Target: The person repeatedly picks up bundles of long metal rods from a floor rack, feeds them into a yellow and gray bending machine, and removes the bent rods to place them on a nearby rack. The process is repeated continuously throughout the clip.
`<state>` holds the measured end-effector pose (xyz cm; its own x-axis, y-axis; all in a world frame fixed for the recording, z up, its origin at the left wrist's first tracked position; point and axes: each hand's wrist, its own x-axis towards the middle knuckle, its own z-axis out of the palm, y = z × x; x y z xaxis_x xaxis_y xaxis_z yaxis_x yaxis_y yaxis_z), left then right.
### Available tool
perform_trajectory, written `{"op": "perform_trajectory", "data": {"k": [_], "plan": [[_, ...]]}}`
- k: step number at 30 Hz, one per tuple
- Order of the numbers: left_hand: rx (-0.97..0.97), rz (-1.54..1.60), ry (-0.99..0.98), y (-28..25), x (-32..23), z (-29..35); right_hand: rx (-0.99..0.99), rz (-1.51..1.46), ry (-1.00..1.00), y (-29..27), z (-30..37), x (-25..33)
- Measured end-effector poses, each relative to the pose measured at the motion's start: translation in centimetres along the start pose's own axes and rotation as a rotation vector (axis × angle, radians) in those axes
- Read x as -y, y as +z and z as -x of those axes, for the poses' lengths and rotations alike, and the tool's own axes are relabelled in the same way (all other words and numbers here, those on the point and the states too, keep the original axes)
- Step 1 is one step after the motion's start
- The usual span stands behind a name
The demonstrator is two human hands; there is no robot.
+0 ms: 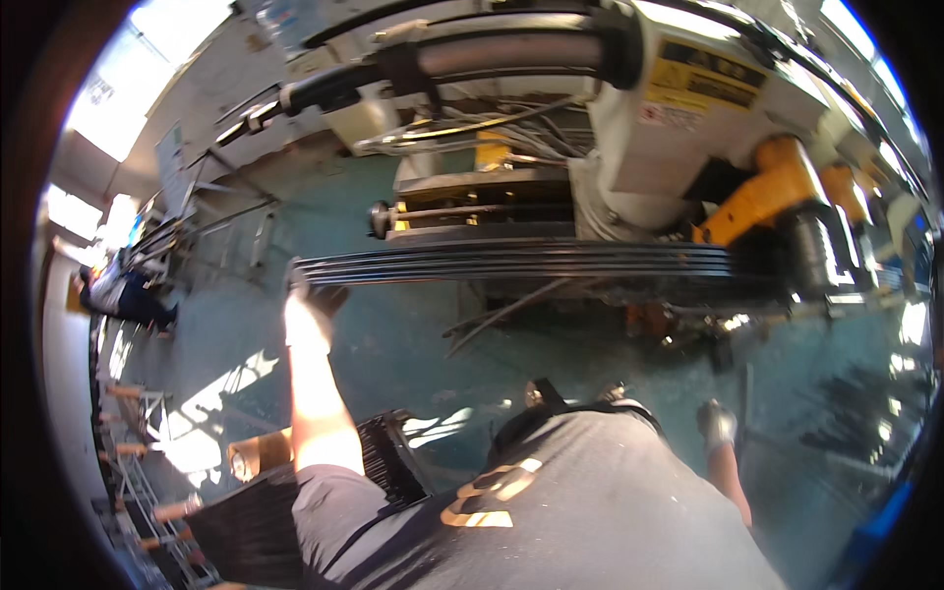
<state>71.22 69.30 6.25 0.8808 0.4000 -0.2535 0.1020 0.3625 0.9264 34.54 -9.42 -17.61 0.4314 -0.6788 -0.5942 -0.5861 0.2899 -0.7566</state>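
Several long dark metal bars (511, 264) lie side by side, level, across the front of a large machine (708, 108). At their left ends is my left hand (310, 317), in a pale glove, closed around the bar ends. On the right the bars run in beside a yellow bending arm (772, 197) and a dark round die (811, 254) of the machine. Away from the bars, my right hand (718, 423), in a grey-white glove, hangs low beside my body. Its fingers are too small and blurred to read.
Behind the bars is a carriage with a round knob (379, 219). A thick dark cylinder (501, 54) with hoses spans the top. Below the bars, thin rods (511, 315) jut out. Near my left elbow stand a black slatted thing (388, 457) and a brown roll (261, 454). Another person (128, 295) is far left.
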Motion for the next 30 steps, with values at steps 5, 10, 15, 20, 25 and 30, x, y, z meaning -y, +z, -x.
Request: {"op": "perform_trajectory", "data": {"k": [5,10,15,20,25,30], "plan": [[0.023,-0.064,0.036,0.8,-0.5,0.5,0.062,0.174,-0.008,2.3,0.1,3.4],[-0.118,0.258,0.057,1.5,1.6,-0.1,0.116,0.229,-0.027,2.3,-2.0,5.0],[-0.283,0.384,-0.036,3.8,10.2,3.8,0.232,0.231,-0.022,-1.6,-10.9,1.8],[-0.330,0.428,-0.363,14.2,23.8,11.9,0.292,0.542,-0.092,-4.3,-17.1,4.7],[-0.250,1.536,-1.118,19.6,33.0,15.7,0.207,0.776,-0.371,-8.4,-29.0,1.4],[-0.989,3.219,-1.768,26.9,30.6,18.6,0.349,0.431,-0.197,-10.2,-35.8,1.2]]}}
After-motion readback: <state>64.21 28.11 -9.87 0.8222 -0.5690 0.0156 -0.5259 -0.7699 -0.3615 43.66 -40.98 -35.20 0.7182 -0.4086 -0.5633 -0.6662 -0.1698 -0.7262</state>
